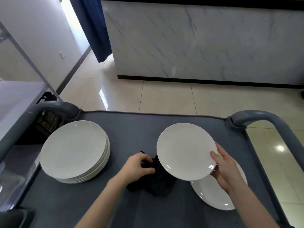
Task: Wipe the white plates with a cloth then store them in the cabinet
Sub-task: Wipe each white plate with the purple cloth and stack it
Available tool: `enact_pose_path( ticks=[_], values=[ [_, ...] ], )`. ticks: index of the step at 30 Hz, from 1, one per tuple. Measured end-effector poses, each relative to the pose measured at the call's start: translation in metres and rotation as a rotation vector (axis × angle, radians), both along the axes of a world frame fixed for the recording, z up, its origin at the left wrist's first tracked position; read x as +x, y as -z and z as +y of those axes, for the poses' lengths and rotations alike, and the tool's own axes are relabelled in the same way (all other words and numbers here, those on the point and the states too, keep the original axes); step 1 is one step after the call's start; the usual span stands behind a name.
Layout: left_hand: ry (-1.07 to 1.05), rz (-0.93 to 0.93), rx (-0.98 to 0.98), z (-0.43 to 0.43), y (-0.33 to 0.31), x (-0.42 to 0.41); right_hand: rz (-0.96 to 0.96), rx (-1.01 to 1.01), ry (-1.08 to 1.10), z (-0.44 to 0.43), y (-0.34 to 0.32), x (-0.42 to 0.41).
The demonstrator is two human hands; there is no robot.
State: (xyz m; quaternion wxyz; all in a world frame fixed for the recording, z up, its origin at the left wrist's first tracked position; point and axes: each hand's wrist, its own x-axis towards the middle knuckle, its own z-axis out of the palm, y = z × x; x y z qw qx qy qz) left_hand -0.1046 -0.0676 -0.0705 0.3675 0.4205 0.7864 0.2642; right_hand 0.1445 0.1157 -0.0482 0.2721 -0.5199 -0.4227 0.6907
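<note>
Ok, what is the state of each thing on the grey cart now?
Stack of round white ceramic plates: piled on the grey plastic cart, untouched.
Single round white plate: lifted, tilted, gripped at its rim by the right hand.
Second white plate: lying flat on the cart beneath that hand.
Black cloth: crumpled on the cart, gripped by the left hand.

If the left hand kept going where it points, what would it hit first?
The left hand grips the black cloth; beyond it, probably the lifted plate in the right hand, depth unclear.
</note>
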Motion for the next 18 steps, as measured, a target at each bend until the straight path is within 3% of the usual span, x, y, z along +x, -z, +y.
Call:
enact_pose_path(
  ticks=[2,6,8,14,18],
  values=[
    [-0.006,0.041,0.076,-0.001,0.002,0.000,-0.002,0.007,-0.002,-0.002,-0.001,-0.001],
    [-0.263,-0.228,0.229,-0.004,-0.004,-0.002,-0.020,0.046,-0.027,-0.007,-0.006,-0.001],
    [-0.360,-0.270,0.303,-0.006,-0.012,-0.008,-0.015,0.047,-0.022,-0.010,-0.009,0.000],
    [-0.460,-0.205,0.543,-0.001,-0.070,-0.014,0.002,0.099,-0.055,-0.022,-0.026,-0.007],
    [-0.277,-0.053,0.629,0.008,-0.107,0.014,0.045,0.122,-0.076,-0.031,-0.034,-0.017]
  ],
)
